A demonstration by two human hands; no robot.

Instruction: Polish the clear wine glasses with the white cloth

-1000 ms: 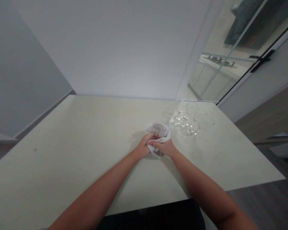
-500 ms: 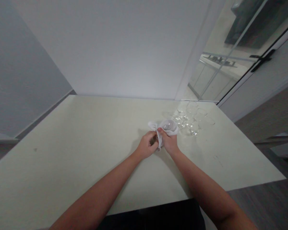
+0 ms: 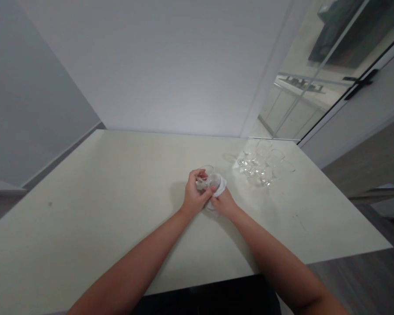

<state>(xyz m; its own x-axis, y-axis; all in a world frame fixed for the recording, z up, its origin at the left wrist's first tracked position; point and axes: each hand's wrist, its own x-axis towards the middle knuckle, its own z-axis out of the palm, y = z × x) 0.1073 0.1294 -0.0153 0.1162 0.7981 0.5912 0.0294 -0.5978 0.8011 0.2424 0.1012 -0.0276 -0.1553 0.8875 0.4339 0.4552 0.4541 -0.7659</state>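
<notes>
A clear glass (image 3: pixel 201 185) is between my hands above the middle of the table, its round rim toward the far side. My left hand (image 3: pixel 193 195) is closed around its left side, with fingers behind it and thumb across the front. My right hand (image 3: pixel 226 204) is closed on a white cloth (image 3: pixel 221 188), which lies bunched against the glass's right side. My right fingertips are partly hidden by the cloth and glass. The glass's lower part is hard to make out between the hands.
Several clear stemmed glasses (image 3: pixel 259 165) are grouped close together at the table's back right, some apparently lying down. The pale table (image 3: pixel 118 188) meets a white wall (image 3: pixel 170 87) at the back. A glazed door with a black handle (image 3: pixel 361 83) is to the right.
My left hand has moved from below the cloth to wrap around the glass. My right hand and the cloth have shifted left and slightly down, leaving more of the glass uncovered.
</notes>
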